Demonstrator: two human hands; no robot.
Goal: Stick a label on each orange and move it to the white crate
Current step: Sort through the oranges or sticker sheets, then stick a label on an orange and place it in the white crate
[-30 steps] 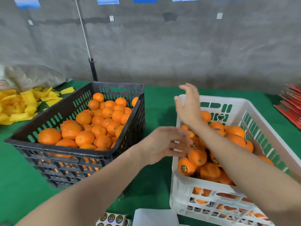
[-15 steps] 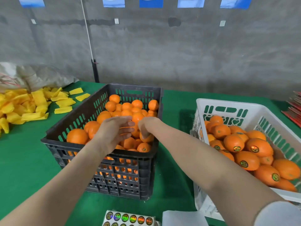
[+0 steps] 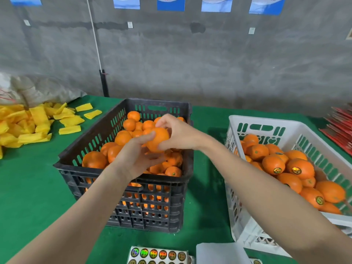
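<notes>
While it is hanging just above the heap in the black crate (image 3: 152, 212), the orange (image 3: 158, 139) is showing round, bright, smooth skin. The right hand (image 3: 179, 134) is curling over its top and right side; the left hand (image 3: 137, 159) is gripping it from below-left. Labelled oranges (image 3: 297, 168) are lying in the white crate (image 3: 266, 121) by the green table's (image 3: 28, 187) right edge, a sticker sheet (image 3: 158, 254) at its near edge.

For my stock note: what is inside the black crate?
Piled oranges, no labels visible. Left hand and right hand hold one orange above. Fruit hides the floor of the black crate.
</notes>
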